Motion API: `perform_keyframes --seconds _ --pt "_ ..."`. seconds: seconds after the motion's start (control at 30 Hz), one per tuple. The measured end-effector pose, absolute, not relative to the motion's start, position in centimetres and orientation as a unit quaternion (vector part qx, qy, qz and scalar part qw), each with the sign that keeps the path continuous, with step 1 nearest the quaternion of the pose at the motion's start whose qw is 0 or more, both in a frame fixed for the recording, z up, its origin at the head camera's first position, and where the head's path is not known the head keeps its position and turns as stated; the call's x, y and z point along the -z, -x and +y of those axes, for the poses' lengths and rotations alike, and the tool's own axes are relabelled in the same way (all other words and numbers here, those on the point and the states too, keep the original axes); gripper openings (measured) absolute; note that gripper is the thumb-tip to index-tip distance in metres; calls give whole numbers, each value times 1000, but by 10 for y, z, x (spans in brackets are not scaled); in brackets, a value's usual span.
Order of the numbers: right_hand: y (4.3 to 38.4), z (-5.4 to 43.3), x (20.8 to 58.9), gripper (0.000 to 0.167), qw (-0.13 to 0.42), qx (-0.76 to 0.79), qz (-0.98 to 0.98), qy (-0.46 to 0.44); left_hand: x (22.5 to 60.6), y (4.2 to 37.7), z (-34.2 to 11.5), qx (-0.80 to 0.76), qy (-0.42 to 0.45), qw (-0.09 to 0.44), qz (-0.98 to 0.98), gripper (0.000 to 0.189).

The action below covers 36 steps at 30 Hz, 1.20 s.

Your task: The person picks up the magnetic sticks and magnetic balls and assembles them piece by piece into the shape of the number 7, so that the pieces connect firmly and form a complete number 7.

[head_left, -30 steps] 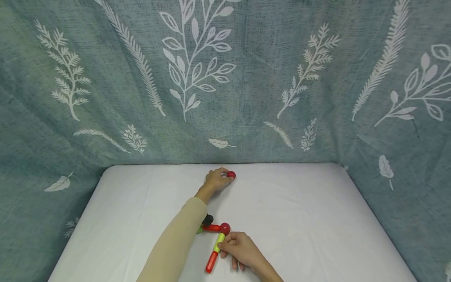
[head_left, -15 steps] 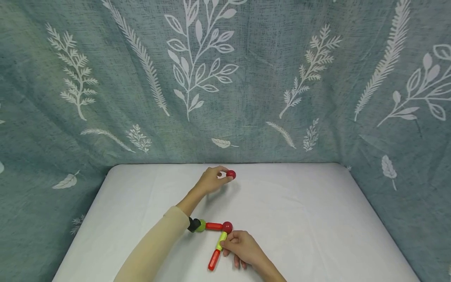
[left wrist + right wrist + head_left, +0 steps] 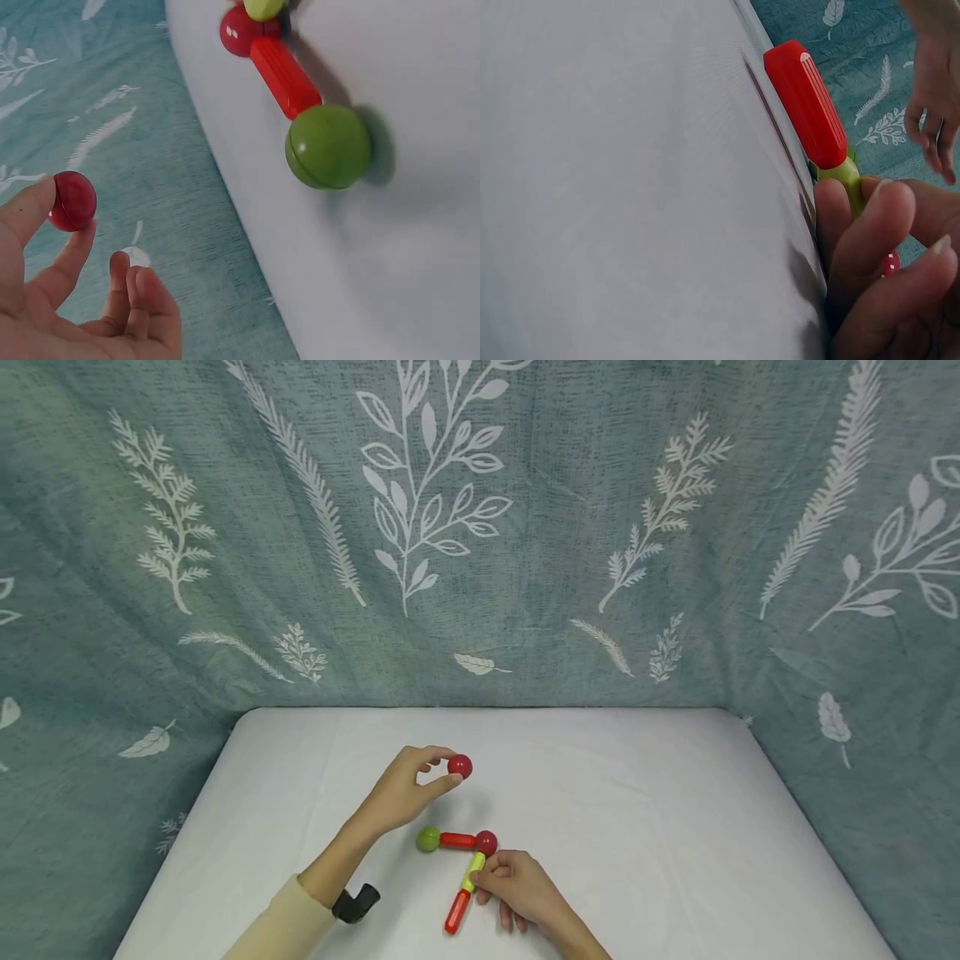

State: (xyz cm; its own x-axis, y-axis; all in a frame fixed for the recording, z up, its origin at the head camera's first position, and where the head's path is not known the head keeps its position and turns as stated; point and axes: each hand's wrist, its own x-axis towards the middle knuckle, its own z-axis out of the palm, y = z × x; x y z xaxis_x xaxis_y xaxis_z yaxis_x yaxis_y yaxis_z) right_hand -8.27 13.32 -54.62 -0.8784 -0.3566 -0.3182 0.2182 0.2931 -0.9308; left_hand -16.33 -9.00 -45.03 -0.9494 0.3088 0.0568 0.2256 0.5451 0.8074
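Note:
Between thumb and fingertips my left hand [image 3: 405, 789] pinches a red ball [image 3: 460, 767], held above the table behind the joined pieces. Those pieces form a bent chain: a green ball [image 3: 428, 839], a red rod [image 3: 457, 841], a second red ball [image 3: 486, 842], a yellow-green rod [image 3: 477, 862] and another red rod [image 3: 457, 912] at the near end. My right hand [image 3: 519, 885] pinches the yellow-green rod, its fingers covering part of it. In the right wrist view the near red rod [image 3: 806, 105] sticks out past the fingers. The left wrist view shows the green ball [image 3: 330, 146] large.
The white-covered table [image 3: 637, 827] ends at a patterned teal cloth [image 3: 540, 610] hanging behind it and at both sides. A black device [image 3: 356, 903] shows beside my left forearm, above the table.
My left hand has come back from the far part of the table, toward me and slightly left, bringing the red ball. The green ball is uncovered. My right hand keeps its hold on the rod.

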Motion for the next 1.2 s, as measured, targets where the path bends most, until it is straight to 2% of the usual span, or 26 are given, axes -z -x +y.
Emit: perform_keyframes --seconds 0.27,0.53,0.9,1.2 --pt "82 133 549 27 244 594 765 43 451 115 -112 -473 -133 46 870 34" --pt "81 133 549 26 241 595 766 46 485 80 -128 -499 -116 100 853 33" --pt "81 133 550 27 248 600 760 36 516 59 -148 -490 -161 221 828 31" --pt "82 131 549 26 241 600 761 46 524 54 -151 -430 -219 218 848 24"
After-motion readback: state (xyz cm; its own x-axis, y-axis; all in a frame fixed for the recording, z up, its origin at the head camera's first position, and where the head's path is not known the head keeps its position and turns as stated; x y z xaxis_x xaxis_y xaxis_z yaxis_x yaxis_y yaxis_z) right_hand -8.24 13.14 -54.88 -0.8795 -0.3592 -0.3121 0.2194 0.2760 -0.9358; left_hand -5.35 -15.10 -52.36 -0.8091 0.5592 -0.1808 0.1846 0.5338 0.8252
